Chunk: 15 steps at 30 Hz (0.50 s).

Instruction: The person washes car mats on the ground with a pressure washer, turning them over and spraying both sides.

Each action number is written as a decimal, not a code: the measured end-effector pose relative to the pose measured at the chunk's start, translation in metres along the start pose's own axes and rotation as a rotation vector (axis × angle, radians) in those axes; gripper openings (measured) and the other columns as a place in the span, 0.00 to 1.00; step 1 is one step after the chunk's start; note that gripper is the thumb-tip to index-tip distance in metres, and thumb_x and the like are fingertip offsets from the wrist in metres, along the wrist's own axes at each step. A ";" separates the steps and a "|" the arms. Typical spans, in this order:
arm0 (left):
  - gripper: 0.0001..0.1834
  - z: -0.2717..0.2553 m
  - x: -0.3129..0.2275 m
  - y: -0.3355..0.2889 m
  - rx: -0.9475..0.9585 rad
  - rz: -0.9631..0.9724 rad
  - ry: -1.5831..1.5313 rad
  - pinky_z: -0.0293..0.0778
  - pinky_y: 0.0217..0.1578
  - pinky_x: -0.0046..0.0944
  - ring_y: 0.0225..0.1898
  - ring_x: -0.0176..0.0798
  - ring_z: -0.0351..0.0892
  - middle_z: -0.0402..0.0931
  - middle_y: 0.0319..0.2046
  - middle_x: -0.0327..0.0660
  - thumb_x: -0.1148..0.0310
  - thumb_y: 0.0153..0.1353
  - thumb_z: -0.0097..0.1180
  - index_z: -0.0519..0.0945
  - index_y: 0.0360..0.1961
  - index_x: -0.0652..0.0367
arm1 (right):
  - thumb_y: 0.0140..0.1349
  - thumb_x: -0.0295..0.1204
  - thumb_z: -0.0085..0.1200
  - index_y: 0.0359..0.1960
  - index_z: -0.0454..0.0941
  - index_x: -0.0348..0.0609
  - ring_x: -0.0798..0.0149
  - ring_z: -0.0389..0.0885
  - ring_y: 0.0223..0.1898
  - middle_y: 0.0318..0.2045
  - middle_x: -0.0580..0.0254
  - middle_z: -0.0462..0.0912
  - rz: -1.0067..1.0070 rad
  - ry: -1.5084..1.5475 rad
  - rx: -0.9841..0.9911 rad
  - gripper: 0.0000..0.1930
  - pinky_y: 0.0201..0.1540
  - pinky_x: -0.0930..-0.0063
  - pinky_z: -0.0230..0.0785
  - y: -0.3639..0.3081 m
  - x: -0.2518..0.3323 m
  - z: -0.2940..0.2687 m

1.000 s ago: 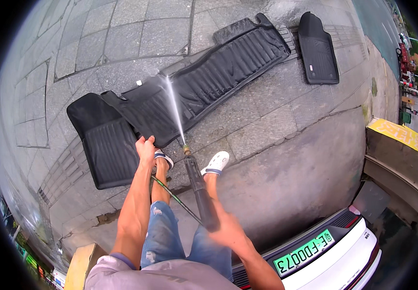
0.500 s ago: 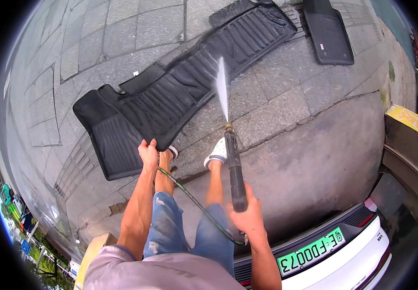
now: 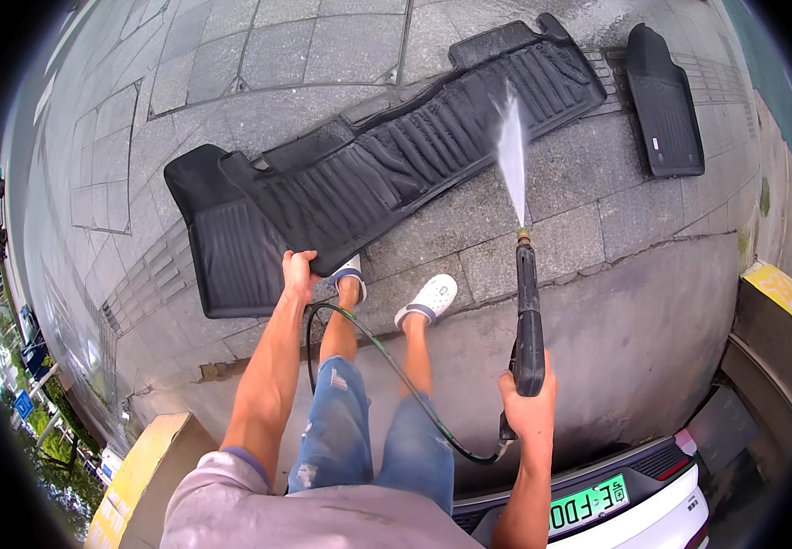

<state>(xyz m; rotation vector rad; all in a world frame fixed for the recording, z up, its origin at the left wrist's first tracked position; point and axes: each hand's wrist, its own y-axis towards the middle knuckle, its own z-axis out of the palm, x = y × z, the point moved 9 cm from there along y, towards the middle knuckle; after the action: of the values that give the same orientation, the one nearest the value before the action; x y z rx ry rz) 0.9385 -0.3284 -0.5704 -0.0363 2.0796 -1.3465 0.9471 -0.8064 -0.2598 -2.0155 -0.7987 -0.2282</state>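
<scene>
My left hand [image 3: 299, 274] pinches the near corner of a long ribbed black car floor mat [image 3: 387, 169], which stretches to the far right over the paving. Another black floor mat [image 3: 231, 256] lies partly under its left end. My right hand [image 3: 530, 407] is closed round the grip of a black pressure washer gun [image 3: 528, 316]. From its brass nozzle a white fan of water [image 3: 512, 156] hits the right part of the long mat. A green hose [image 3: 396, 366] loops from the gun's grip past my legs toward my left wrist.
A smaller black floor mat [image 3: 666, 114] lies apart at the far right. Grey paving slabs [image 3: 551, 197] end in a cracked seam before a smooth wet strip. The rear of a white car [image 3: 652, 512] stands close behind at the right. Yellow-topped blocks [image 3: 144, 476] flank both sides.
My right hand has swung the gun to the right, and the water now strikes farther right along the mat. My left hand keeps the mat's corner. The hose bows out more.
</scene>
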 end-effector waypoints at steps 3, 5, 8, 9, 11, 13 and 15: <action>0.33 0.006 -0.009 0.010 0.015 -0.026 0.032 0.82 0.36 0.51 0.45 0.46 0.85 0.78 0.54 0.50 0.66 0.66 0.60 0.62 0.68 0.62 | 0.54 0.22 0.58 0.51 0.74 0.39 0.66 0.77 0.26 0.24 0.61 0.78 -0.042 -0.050 0.046 0.21 0.34 0.67 0.74 -0.010 0.029 0.020; 0.24 0.007 -0.027 -0.007 -0.088 -0.133 0.061 0.84 0.36 0.54 0.45 0.45 0.85 0.79 0.52 0.47 0.63 0.69 0.60 0.69 0.62 0.60 | 0.54 0.22 0.58 0.60 0.72 0.40 0.64 0.81 0.28 0.26 0.57 0.79 -0.002 -0.079 0.138 0.28 0.38 0.66 0.76 -0.021 0.040 0.040; 0.20 -0.028 -0.009 0.029 -0.061 -0.139 0.073 0.86 0.36 0.53 0.45 0.46 0.85 0.80 0.52 0.47 0.67 0.69 0.59 0.71 0.59 0.59 | 0.54 0.23 0.59 0.63 0.70 0.41 0.57 0.82 0.29 0.28 0.56 0.80 -0.194 -0.155 0.150 0.31 0.42 0.65 0.76 -0.034 0.058 0.077; 0.20 -0.030 -0.009 0.022 -0.028 -0.119 0.008 0.87 0.35 0.53 0.45 0.46 0.85 0.80 0.51 0.47 0.69 0.70 0.58 0.71 0.60 0.60 | 0.55 0.22 0.58 0.65 0.68 0.41 0.55 0.82 0.29 0.28 0.55 0.80 -0.188 -0.209 0.143 0.32 0.42 0.63 0.76 -0.032 0.060 0.087; 0.17 -0.028 -0.020 0.011 0.034 -0.093 -0.116 0.82 0.32 0.45 0.40 0.42 0.84 0.82 0.46 0.43 0.70 0.69 0.59 0.74 0.58 0.58 | 0.55 0.22 0.59 0.66 0.68 0.39 0.45 0.85 0.34 0.33 0.47 0.83 -0.152 -0.181 0.003 0.33 0.44 0.59 0.77 -0.013 0.055 0.089; 0.18 -0.018 -0.052 -0.016 0.105 -0.105 -0.164 0.82 0.46 0.49 0.49 0.42 0.83 0.81 0.51 0.43 0.71 0.70 0.59 0.74 0.59 0.60 | 0.55 0.21 0.59 0.66 0.67 0.37 0.46 0.86 0.34 0.34 0.46 0.84 -0.103 -0.038 -0.139 0.34 0.42 0.59 0.77 0.002 0.065 0.076; 0.18 -0.011 -0.098 -0.038 0.155 -0.089 -0.189 0.82 0.48 0.48 0.50 0.41 0.83 0.81 0.52 0.43 0.72 0.69 0.61 0.75 0.58 0.61 | 0.57 0.19 0.58 0.67 0.66 0.36 0.57 0.84 0.31 0.30 0.51 0.81 -0.119 -0.007 -0.295 0.33 0.38 0.63 0.76 0.004 0.072 0.042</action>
<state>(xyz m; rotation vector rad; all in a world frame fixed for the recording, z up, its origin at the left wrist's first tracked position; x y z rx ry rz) 0.9981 -0.3029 -0.4867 -0.1854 1.8310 -1.4936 0.9983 -0.7410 -0.2534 -2.2455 -0.9350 -0.4286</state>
